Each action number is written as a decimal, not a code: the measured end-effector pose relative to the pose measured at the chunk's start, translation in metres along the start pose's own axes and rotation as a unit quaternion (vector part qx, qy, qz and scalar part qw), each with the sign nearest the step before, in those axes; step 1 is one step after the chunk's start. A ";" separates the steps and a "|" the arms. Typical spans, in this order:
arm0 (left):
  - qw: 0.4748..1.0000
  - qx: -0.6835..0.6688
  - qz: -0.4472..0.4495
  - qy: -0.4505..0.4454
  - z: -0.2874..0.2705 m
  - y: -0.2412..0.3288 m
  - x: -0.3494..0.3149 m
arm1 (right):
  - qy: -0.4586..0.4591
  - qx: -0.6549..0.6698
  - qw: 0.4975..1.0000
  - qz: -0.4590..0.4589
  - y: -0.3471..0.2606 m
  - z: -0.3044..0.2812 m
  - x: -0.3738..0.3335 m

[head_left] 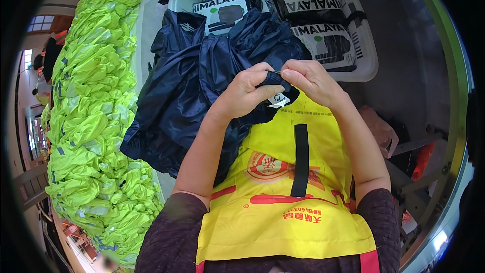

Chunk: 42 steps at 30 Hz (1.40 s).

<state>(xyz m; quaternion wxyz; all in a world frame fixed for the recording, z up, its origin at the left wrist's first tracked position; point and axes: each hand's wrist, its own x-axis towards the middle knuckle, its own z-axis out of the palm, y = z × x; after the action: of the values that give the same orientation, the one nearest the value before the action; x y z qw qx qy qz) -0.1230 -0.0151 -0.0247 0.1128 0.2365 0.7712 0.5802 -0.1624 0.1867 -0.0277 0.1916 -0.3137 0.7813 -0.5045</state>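
A navy garment (187,96) of thin, shiny fabric hangs bunched in front of me, spread over the table edge and against the basket. Its gathered, elastic-looking band (273,82) is up between my hands, with a small white label (278,99) sewn below. My left hand (246,92) is closed on this band, thumb across the front and fingers behind. Right beside it, my right hand (312,82) pinches the band's upper edge. A thin pale line shows between the fingertips of both hands; what it is I cannot make out.
A white plastic basket (367,53) with several packaged items (328,45) stands beyond the garment. To the left, a long heap of neon-yellow garments (96,96) lies along the grey table (146,35). A yellow apron (323,162) covers my front. Metal framing (424,141) is at right.
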 end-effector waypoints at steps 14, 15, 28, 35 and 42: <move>0.998 -0.005 0.008 0.070 0.011 -0.004 0.001 | 0.179 0.178 0.967 0.035 -0.015 0.031 0.010; 0.996 -0.012 0.013 0.083 0.012 -0.005 0.000 | 0.192 0.233 0.952 0.042 -0.013 0.033 0.012; 0.996 -0.061 -0.041 0.056 0.006 -0.003 -0.008 | 0.143 0.185 0.970 0.070 0.012 0.004 -0.014; 0.995 -0.079 -0.041 0.049 0.005 -0.004 -0.010 | 0.028 0.008 0.999 -0.015 0.004 0.007 -0.012; 0.997 -0.051 -0.042 0.030 0.002 -0.002 -0.009 | 0.017 -0.046 0.998 -0.035 -0.002 0.005 -0.004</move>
<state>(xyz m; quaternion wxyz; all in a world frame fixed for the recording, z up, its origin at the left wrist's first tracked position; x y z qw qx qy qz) -0.1150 -0.0183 -0.0284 0.1262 0.1800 0.7530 0.6202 -0.1559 0.1859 -0.0282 0.1459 -0.3405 0.7954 -0.4796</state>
